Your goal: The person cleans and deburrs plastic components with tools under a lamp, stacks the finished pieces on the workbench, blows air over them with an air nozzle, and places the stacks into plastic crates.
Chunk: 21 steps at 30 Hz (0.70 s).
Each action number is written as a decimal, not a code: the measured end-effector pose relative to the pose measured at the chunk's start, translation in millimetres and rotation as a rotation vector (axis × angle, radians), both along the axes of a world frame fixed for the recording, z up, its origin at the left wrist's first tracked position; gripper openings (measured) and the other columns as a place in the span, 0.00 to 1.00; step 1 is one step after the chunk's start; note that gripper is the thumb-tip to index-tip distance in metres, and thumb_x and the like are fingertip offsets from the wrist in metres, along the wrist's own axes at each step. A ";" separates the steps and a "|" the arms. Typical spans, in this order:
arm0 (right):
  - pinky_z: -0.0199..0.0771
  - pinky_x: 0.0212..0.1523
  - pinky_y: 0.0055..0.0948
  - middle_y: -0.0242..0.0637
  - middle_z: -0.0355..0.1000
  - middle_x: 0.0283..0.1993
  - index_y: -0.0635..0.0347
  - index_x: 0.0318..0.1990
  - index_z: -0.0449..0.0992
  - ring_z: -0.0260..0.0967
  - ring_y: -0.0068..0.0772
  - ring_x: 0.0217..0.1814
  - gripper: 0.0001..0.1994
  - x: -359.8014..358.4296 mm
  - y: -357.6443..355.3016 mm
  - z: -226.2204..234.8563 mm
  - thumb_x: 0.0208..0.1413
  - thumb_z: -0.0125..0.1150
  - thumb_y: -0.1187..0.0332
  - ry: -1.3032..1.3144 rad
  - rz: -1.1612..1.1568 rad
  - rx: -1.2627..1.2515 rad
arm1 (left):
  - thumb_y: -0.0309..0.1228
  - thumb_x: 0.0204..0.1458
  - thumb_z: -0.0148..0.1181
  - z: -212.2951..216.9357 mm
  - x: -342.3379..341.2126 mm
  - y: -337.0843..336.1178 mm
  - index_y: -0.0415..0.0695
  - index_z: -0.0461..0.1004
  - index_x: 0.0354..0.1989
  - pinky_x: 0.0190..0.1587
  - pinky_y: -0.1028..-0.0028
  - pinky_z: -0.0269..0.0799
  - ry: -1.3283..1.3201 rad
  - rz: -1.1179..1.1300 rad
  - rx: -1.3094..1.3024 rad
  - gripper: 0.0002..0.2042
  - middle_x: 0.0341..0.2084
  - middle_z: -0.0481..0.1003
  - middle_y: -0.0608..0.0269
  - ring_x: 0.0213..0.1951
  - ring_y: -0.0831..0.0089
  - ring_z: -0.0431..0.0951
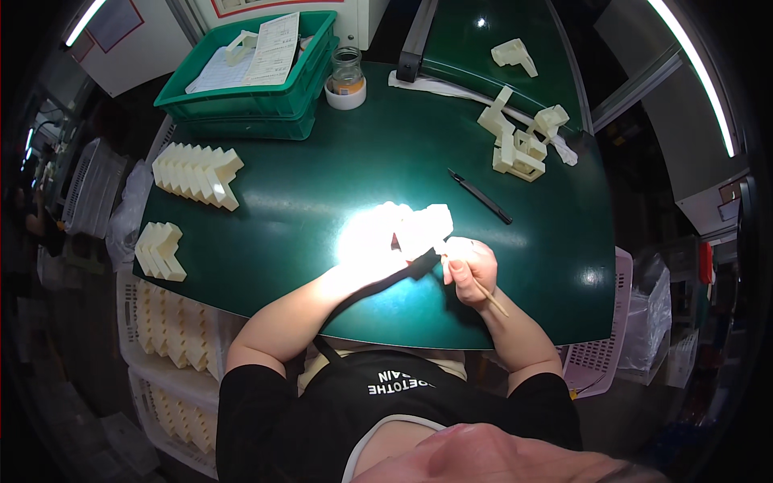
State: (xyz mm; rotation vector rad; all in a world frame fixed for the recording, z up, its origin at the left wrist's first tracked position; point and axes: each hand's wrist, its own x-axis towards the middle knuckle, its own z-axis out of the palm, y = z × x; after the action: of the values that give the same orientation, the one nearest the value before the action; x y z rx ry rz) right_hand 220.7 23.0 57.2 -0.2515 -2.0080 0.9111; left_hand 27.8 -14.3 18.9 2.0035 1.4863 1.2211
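Note:
Bright light washes out the middle of the picture, where a cream plastic part [428,229] is held just above the green table [306,201]. My left hand [372,243] is closed around this part from the left, its fingers mostly lost in glare. To the right, my right hand [472,262] pinches a thin tan stick [493,301], whose rear end sticks out toward my forearm. The stick's front end, close to the part, cannot be made out. Beyond my right hand lies a slim dark pen-shaped tool [481,197].
Cream parts stand in a long row [196,175] and a shorter row [161,251] at left. Several loose ones [515,153] lie at right, beside a green conveyor belt [499,28]. Behind are a green crate [241,101] with papers and a glass jar [347,71].

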 end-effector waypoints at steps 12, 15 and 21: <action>0.68 0.34 0.25 0.45 0.70 0.35 0.62 0.36 0.69 0.66 0.31 0.30 0.12 13.6 28.3 -16.5 0.67 0.46 0.62 0.223 -0.406 0.144 | 0.26 0.45 0.65 -13.8 -9.1 3.3 0.43 0.70 0.54 0.32 0.76 0.74 -0.038 -0.229 0.051 0.24 0.39 0.76 0.58 0.37 0.68 0.79; 0.71 0.40 0.26 0.49 0.73 0.48 0.63 0.42 0.69 0.72 0.34 0.43 0.09 35.2 54.7 -26.1 0.68 0.45 0.66 0.228 -0.526 0.013 | 0.23 0.49 0.63 -40.0 -15.5 0.9 0.42 0.62 0.61 0.37 0.73 0.77 -0.955 -0.580 -0.428 0.29 0.49 0.73 0.52 0.47 0.64 0.78; 0.62 0.61 0.35 0.43 0.60 0.66 0.56 0.56 0.67 0.60 0.45 0.65 0.22 61.0 105.3 -32.4 0.53 0.63 0.73 -0.121 -1.047 0.168 | 0.22 0.47 0.65 -59.0 -26.3 11.3 0.41 0.60 0.62 0.49 0.62 0.77 -1.110 -0.653 -0.827 0.32 0.49 0.72 0.49 0.48 0.60 0.78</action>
State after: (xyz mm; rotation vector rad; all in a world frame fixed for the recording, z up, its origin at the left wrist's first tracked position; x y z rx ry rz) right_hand 281.7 128.3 24.9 -1.1402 -1.6772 0.0571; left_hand 1.5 -3.0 -40.0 0.8234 0.5193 0.8996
